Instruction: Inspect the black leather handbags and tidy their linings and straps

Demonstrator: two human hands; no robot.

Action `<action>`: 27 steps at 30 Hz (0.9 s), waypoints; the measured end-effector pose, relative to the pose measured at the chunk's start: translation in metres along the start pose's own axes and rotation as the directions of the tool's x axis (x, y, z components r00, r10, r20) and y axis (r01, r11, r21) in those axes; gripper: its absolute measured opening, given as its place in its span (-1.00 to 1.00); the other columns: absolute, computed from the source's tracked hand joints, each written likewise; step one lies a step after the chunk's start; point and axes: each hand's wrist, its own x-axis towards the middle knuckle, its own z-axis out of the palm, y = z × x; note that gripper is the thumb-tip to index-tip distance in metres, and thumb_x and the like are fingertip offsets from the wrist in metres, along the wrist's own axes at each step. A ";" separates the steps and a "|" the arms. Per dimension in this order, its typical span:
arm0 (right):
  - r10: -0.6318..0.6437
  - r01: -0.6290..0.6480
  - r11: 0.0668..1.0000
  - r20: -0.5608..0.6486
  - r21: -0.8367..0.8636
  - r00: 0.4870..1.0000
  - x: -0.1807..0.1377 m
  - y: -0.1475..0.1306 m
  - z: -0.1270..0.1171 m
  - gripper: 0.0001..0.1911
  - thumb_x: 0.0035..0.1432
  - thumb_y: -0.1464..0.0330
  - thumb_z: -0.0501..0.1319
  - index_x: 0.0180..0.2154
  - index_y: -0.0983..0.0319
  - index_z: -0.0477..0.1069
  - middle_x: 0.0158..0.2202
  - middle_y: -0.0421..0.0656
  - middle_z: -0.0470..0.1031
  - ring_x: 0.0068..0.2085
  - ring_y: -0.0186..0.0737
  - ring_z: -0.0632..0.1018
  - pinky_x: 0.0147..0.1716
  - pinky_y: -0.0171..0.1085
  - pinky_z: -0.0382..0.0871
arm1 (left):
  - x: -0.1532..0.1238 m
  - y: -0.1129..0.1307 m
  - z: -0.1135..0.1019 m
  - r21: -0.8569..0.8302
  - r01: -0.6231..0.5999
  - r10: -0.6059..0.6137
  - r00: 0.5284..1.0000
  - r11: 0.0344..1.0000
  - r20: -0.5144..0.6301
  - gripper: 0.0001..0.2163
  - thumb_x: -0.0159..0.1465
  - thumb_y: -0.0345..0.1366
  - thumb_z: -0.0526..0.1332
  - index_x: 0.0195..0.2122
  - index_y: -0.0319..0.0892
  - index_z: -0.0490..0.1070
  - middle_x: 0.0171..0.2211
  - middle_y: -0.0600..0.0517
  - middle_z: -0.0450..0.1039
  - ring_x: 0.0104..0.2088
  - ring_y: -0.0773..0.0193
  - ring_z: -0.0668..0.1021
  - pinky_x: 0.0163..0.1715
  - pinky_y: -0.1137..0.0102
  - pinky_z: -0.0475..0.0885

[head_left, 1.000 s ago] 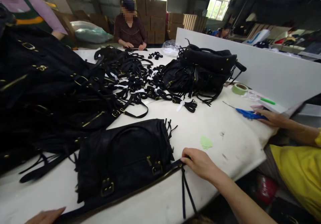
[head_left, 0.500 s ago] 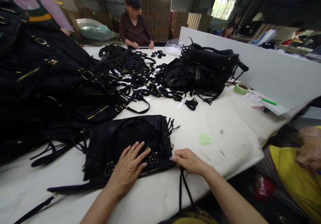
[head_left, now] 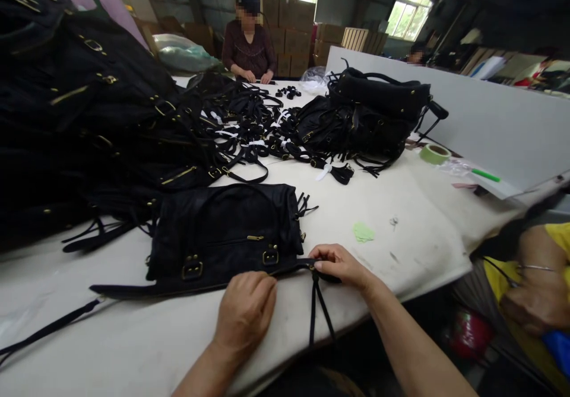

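black fringed handbag point(head_left: 227, 237) flat on white table point(head_left: 401, 231), just ahead of both hands. left hand point(head_left: 246, 311) curled shut, knuckles pressing bag's near edge; right hand point(head_left: 336, 264) pinching the zipper strap end point(head_left: 312, 264) at bag's right corner, thin tassels point(head_left: 321, 311) dangling below.

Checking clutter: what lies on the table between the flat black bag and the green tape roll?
Head view: only a small green scrap and faint marks lie between black bag and tape roll.

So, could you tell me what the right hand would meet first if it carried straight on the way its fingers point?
The right hand points left along the near edge of the black bag; it would probably meet the left hand first, though depth is unclear.
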 end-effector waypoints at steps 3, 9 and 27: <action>-0.043 0.037 0.990 -0.038 -0.136 0.998 -0.010 0.002 0.002 -0.75 0.13 0.20 0.20 -0.29 0.26 0.44 -0.45 -0.21 0.39 -0.42 -0.28 0.35 -0.43 -0.32 0.15 | 0.000 0.043 0.010 -0.076 0.112 -0.102 0.987 0.991 0.124 -0.82 0.33 -0.20 0.13 -0.21 -0.18 0.43 -0.30 -0.07 0.47 -0.25 0.08 0.48 -0.26 0.20 0.37; -0.447 0.234 0.782 -0.259 -0.577 0.856 -0.031 0.024 0.019 -0.86 0.24 0.31 0.16 -0.34 0.22 0.41 -0.43 -0.21 0.44 -0.38 -0.24 0.44 -0.35 -0.30 0.26 | 0.028 0.080 0.031 0.056 0.288 -0.292 0.921 0.956 0.259 -0.69 0.26 -0.04 0.21 -0.24 -0.23 0.40 -0.29 -0.10 0.46 -0.23 0.00 0.48 -0.20 0.13 0.39; -0.556 0.085 0.680 -0.437 -0.728 0.707 -0.029 0.050 0.019 -0.74 0.30 0.21 0.11 -0.29 0.22 0.46 -0.34 -0.15 0.51 -0.28 -0.13 0.48 -0.23 -0.21 0.30 | 0.038 0.063 0.003 0.169 0.474 -0.499 0.765 0.864 0.407 -0.66 0.30 -0.26 -0.03 -0.40 -0.23 0.52 -0.39 -0.20 0.57 -0.32 -0.12 0.61 -0.31 0.09 0.49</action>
